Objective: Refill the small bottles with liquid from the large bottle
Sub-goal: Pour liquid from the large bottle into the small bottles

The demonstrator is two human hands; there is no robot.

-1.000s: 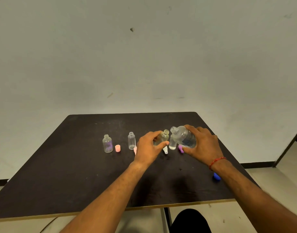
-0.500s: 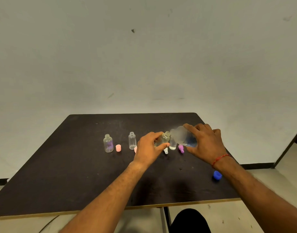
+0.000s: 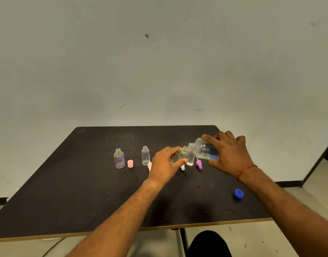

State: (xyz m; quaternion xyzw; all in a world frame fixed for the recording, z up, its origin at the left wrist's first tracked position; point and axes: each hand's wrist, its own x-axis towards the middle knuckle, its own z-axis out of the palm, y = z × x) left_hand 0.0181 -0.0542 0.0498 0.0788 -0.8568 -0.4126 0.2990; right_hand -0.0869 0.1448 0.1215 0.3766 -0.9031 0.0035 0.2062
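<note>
Right hand (image 3: 229, 154) grips the tipped large bottle (image 3: 204, 151); left hand (image 3: 166, 164) grips a tilted small bottle (image 3: 180, 154). Keep mouths aligned, pour slowly to avoid spills.

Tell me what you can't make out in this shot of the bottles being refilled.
Head view only:
- Whether liquid is flowing from the large bottle into the small bottle: too small and clear.
- The small bottle's fill level: left hand covers its lower body.
- Print on the large bottle's label: blurred, partly under the right hand.
- The pink piece beside the slim bottle: mostly behind the left hand.
</note>
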